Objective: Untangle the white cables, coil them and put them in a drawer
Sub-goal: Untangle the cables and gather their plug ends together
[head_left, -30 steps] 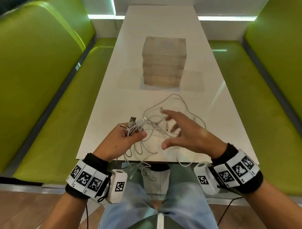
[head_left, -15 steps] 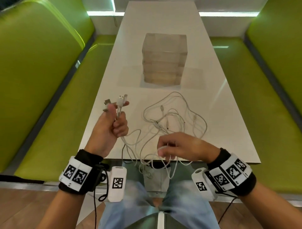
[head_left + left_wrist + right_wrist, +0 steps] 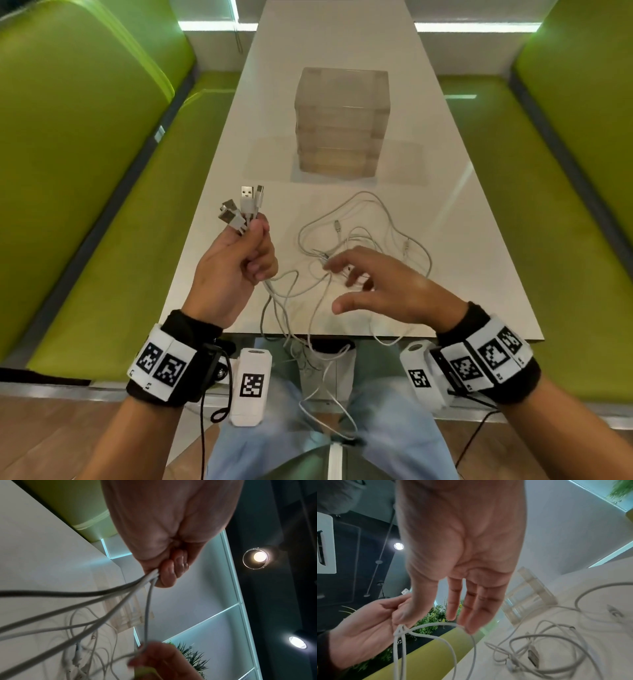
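The left hand [image 3: 236, 263] is raised above the near left part of the white worktop [image 3: 342, 61], fingers curled tight round a bundle of white cables [image 3: 363, 236] just below their ends, so that the USB plugs [image 3: 241, 209] fan out above the fist. From under that grip the strands run down and across to a loose tangle lying on the worktop, and some loops spill over the near edge toward the person's lap. The right hand [image 3: 383, 284] hovers over the tangle with fingers spread and nearly straight; the right wrist view shows one strand draped across its fingertips [image 3: 469, 627] rather than pinched, so this hand holds nothing. The clear drawer unit [image 3: 342, 120] stands further back on the worktop, well apart from the cables, its drawers apparently closed. The job looks to be at the early untangling step, with no coil made yet. The main risk, as I judge it, is pulling: if the left hand lifts the gathered plugs while the strands are crossed, the knots could tighten instead of opening. The strand resting on the fingertips could slip off, and the loops hanging off the edge could drag more cable down or snag on the person's legs.
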`<state>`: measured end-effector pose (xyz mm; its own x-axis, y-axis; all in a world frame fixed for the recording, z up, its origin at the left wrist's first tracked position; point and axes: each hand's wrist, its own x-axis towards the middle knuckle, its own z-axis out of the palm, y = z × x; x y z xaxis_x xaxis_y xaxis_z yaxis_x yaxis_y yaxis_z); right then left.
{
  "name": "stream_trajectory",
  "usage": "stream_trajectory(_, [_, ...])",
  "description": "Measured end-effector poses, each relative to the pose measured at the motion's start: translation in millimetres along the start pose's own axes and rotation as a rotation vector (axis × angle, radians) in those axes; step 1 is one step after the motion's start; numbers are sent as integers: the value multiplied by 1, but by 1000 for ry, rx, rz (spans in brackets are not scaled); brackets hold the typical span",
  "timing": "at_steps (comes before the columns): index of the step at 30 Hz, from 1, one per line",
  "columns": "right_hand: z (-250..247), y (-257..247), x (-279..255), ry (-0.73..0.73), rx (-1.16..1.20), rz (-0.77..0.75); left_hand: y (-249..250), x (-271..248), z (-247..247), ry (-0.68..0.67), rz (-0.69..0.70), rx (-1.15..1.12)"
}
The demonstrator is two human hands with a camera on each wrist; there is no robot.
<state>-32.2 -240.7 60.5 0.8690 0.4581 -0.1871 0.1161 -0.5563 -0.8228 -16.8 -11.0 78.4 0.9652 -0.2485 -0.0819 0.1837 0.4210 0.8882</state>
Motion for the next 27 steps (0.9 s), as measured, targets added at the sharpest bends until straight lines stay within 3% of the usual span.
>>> stream_trajectory(4, [22,1,8,-125,-102,-6,4,3,6,-28,18,-12])
stream_trajectory(8, [37,6,4,-458,-50,79,3,4,6,-28,22,-10])
stream_trajectory(9, [37,6,3,-469,-96,67,1,4,6,-25,16,-4])
stream_trajectory(10, [35,7,3,-425,-153,40,-1,4,5,-21,10,6])
stream_trajectory(14, [1,15,-3,-6,-113,73,-6,4,3,-12,2,45])
stream_trajectory(16, [-15,27,-9,-51,-364,194,-6,4,3,-6,-1,55])
stream_trajectory(18, [-13,37,-11,-209,-583,324,-5,4,3,-5,-4,63])
stream_trajectory(20, [0,47,-9,-259,-687,346,-6,4,5,-14,-6,69])
stream_trajectory(27, [-6,53,23,-96,-506,266,-6,3,9,-27,-7,87])
